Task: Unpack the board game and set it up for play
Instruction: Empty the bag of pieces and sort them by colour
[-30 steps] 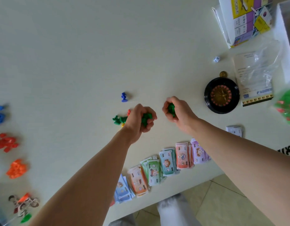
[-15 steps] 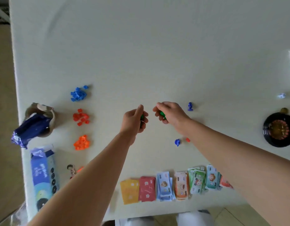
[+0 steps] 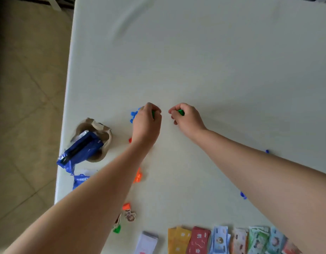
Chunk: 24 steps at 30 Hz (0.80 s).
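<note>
As they are crossing the worktop (image 3: 195, 52), the left hand (image 3: 146, 123) and right hand (image 3: 186, 119) are each gripping green pieces (image 3: 181, 112) tightly, now arriving just right of the blue pile (image 3: 134, 114), probably sorting greens beside it.

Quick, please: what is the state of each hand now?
Left hand: closed, holding green pieces.
Right hand: closed, holding a green piece.
</note>
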Available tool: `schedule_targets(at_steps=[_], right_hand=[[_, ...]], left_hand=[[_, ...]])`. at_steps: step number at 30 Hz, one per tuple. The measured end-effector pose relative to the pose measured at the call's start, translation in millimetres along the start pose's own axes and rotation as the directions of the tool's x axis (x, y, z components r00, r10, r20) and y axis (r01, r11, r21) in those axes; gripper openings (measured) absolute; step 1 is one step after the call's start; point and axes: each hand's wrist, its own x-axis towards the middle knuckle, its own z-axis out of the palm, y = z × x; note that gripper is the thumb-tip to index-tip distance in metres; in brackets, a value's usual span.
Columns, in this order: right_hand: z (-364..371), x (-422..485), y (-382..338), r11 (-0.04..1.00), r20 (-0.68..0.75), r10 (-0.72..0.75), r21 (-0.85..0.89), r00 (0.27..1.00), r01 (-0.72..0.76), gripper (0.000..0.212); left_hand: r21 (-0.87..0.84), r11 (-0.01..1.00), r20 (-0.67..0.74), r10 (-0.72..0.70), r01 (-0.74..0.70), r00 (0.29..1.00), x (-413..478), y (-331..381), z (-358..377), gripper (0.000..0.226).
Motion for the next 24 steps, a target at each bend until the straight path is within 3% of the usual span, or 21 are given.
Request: schedule_targets(at_steps=[11,18,24], right_hand=[[49,81,-63,0.898,-0.013,-0.338,-0.303,0.941,0.318,0.016],[63,96,-50,0.724,-0.069,-0.596,-0.477,0.8,0.498,0.021],[63,92,-45,0.691,-0.055,-0.637,-0.482,0.769,0.538,0.03]], left_hand=[[0.235,0.95,-0.07,0.229,-0.207,0.971,99,-18,-28,0.026],[0.332,0.878,-0.172,0.416,-0.345,0.893,114,-34,-23,0.017],[0.353,0.873,-0.189,0.418,-0.336,0.889,112,-39,-23,0.022]])
